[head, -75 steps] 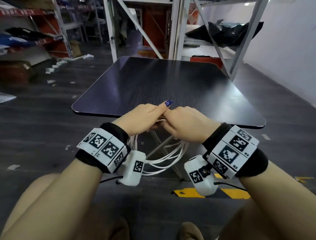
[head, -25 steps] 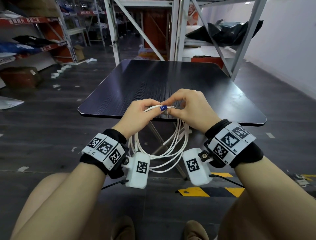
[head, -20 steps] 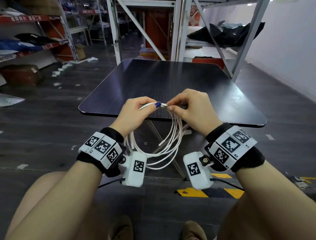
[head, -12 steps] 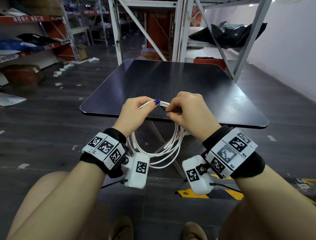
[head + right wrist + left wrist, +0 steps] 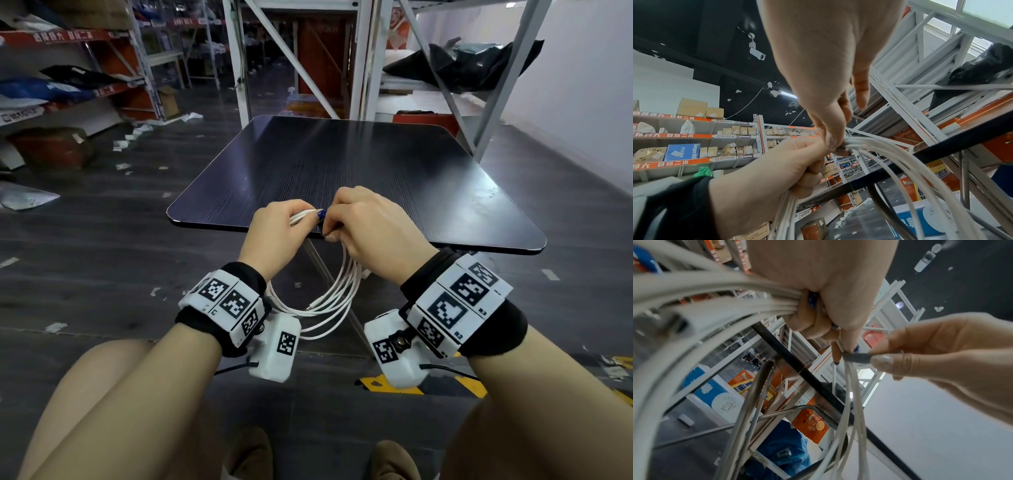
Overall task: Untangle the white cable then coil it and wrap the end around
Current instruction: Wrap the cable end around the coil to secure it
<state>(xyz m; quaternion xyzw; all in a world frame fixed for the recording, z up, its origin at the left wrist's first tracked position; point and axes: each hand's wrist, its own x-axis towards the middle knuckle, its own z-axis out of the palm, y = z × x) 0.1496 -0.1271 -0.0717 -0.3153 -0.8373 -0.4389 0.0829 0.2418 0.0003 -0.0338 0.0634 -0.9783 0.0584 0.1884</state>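
Note:
The white cable [image 5: 329, 301] hangs as a coil of several loops in front of the black table's near edge [image 5: 428, 245]. My left hand [image 5: 284, 226] grips the top of the coil in its fist, thumb on the strands. My right hand [image 5: 370, 222] is right beside it, touching it. In the left wrist view the right hand's thumb and finger [image 5: 881, 361] pinch a short dark flat strap [image 5: 856, 357] at the bundle, next to the left hand [image 5: 828, 293]. The right wrist view shows the cable [image 5: 890, 155] fanning out below that pinch. A loose connector end [image 5: 310, 307] dangles inside the coil.
The table's crossed metal legs [image 5: 320, 267] stand just behind the hanging coil. My knees are below the hands. White shelving uprights [image 5: 239, 61] stand beyond the table, stocked shelves [image 5: 68, 85] at left, a white wall at right. Yellow floor tape [image 5: 387, 385] lies under the right wrist.
Both hands rose from below the table edge to its level with the coil. Over the last second the right hand closed in against the left and curled over the top of the bundle.

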